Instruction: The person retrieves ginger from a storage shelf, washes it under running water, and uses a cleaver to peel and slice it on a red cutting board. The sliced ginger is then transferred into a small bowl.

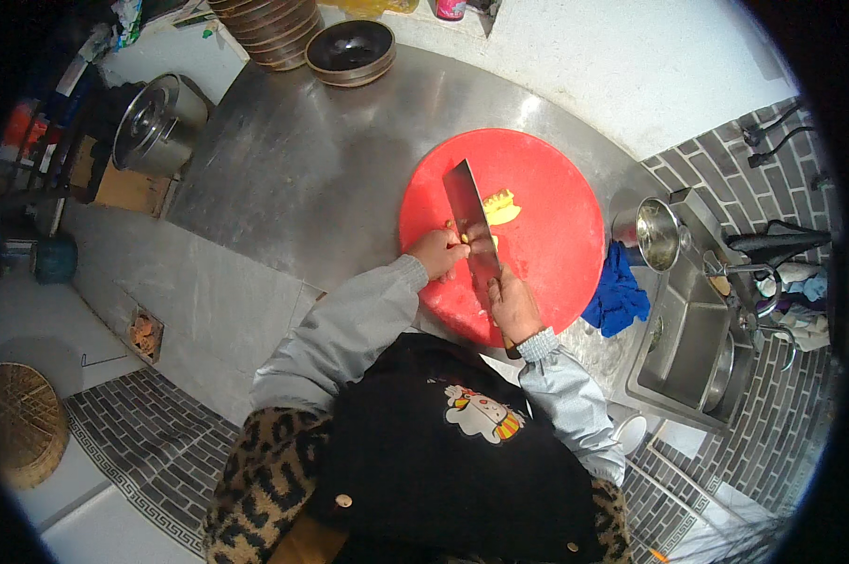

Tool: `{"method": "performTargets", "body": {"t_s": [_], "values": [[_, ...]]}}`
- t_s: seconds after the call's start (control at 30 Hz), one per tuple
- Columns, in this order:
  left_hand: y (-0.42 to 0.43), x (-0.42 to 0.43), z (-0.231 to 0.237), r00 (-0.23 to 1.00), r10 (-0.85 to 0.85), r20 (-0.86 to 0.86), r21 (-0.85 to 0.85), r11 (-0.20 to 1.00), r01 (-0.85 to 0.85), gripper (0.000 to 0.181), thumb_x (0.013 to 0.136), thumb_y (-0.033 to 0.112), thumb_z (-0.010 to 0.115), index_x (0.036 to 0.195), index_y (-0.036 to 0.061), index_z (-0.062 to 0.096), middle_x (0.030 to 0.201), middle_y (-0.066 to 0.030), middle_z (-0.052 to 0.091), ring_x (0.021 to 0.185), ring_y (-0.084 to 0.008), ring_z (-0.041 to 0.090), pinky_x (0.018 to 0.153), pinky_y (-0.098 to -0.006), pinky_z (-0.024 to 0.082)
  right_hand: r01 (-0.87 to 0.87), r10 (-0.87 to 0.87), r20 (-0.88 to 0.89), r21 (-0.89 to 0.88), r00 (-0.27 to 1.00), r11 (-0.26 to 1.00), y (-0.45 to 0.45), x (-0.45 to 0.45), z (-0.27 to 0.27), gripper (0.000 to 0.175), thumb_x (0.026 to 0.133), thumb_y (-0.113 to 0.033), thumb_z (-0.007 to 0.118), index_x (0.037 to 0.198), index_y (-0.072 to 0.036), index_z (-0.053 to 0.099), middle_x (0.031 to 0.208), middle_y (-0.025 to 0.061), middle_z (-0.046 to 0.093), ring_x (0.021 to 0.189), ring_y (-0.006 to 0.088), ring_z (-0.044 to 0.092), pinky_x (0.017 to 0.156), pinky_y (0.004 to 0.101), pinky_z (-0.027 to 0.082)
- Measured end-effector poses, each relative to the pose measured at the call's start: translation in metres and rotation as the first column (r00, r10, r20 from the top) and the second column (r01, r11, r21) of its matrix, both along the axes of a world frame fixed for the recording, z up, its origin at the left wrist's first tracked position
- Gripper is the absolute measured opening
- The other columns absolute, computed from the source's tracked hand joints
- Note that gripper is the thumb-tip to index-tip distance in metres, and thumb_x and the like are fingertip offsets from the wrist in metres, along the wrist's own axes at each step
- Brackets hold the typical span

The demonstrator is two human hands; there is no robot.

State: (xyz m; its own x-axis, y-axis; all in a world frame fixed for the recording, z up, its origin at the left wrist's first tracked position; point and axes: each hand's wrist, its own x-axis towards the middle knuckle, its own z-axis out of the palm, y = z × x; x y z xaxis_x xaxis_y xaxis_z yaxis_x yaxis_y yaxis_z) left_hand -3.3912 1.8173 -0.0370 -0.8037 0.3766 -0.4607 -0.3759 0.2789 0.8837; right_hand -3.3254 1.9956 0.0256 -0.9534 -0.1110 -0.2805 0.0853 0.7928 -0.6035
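A round red cutting board (558,275) lies on the steel counter before me. My right hand (514,307) grips the handle of a broad cleaver (473,211), whose blade crosses the board with its far end pointing away from me. My left hand (436,254), fingers curled, is at the left face of the blade, close to small yellowish bits (464,239). Whether anything is pinched in those fingers is hidden. Right of the blade lie cut yellow food pieces (502,206), perhaps a vegetable. Part of the board's surface under the blade is out of sight.
Beside the board's right edge lies a crumpled blue cloth (616,292). A steel pot (657,236) stands near the sink (681,345). Dark bowls (352,53) sit at the back, next to a tall bowl stack (273,32). A lidded pot (163,127) stands far left.
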Motion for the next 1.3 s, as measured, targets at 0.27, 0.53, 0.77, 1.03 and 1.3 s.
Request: {"method": "performTargets", "body": {"t_s": [0.27, 0.53, 0.77, 1.03, 1.3], "values": [[0.002, -0.002, -0.009, 0.996, -0.027, -0.09, -0.098, 0.995, 0.019, 0.023, 0.089, 0.023, 0.057, 0.078, 0.0028, 0.055, 0.055, -0.0073, 0.055, 0.041, -0.0162, 0.053, 0.04, -0.0314, 0.043, -0.019, 0.004, -0.137, -0.108, 0.991, 0.994, 0.008, 0.003, -0.009, 0.018, 0.09, -0.011, 0.049, 0.1, 0.002, 0.052, 0.078, 0.03, 0.06, 0.077, 0.0476, 0.059, 0.063, 0.0511, 0.046], [-0.016, -0.014, -0.006, 0.769, 0.193, -0.61, -0.149, 0.925, -0.35, 0.019, 0.084, 0.022, 0.064, 0.087, 0.0036, 0.062, 0.068, -0.0084, 0.064, 0.068, -0.0201, 0.065, 0.062, -0.0339, 0.051, 0.119, -0.121, 0.007, -0.236, 0.993, 0.964, 0.012, 0.007, 0.013, 0.019, 0.09, -0.01, 0.048, 0.106, 0.0, 0.054, 0.075, 0.0267, 0.059, 0.073, 0.0448, 0.06, 0.062, 0.0471, 0.046], [-0.022, -0.025, -0.001, 0.856, -0.119, -0.503, -0.44, 0.888, -0.135, 0.016, 0.079, 0.019, 0.067, 0.083, 0.004, 0.068, 0.074, -0.0108, 0.067, 0.071, -0.0221, 0.066, 0.068, -0.0342, 0.051, 0.17, -0.138, 0.131, -0.273, 0.982, 0.947, 0.003, 0.013, 0.01, 0.019, 0.091, -0.012, 0.049, 0.105, -0.002, 0.054, 0.073, 0.0251, 0.06, 0.073, 0.0426, 0.062, 0.062, 0.0466, 0.047], [-0.024, -0.015, -0.02, 0.96, 0.153, -0.235, -0.041, 0.985, -0.167, 0.008, 0.075, 0.006, 0.069, 0.078, -0.0014, 0.066, 0.068, -0.0084, 0.066, 0.058, -0.0125, 0.061, 0.053, -0.0283, 0.048, 0.052, -0.044, 0.047, -0.172, 0.998, 0.984, 0.0, 0.017, 0.007, 0.02, 0.09, -0.013, 0.05, 0.105, 0.0, 0.052, 0.076, 0.0304, 0.059, 0.075, 0.0469, 0.06, 0.062, 0.0501, 0.047], [-0.022, -0.011, -0.03, 0.883, 0.146, -0.446, -0.029, 0.984, -0.177, 0.007, 0.076, 0.003, 0.069, 0.076, -0.0021, 0.065, 0.064, -0.0077, 0.064, 0.056, -0.0124, 0.06, 0.051, -0.0278, 0.048, -0.108, 0.111, -0.022, 0.099, 0.994, 0.989, -0.008, 0.011, 0.01, 0.025, 0.088, -0.015, 0.051, 0.105, 0.003, 0.05, 0.074, 0.0302, 0.06, 0.071, 0.046, 0.06, 0.063, 0.0532, 0.047]]}}
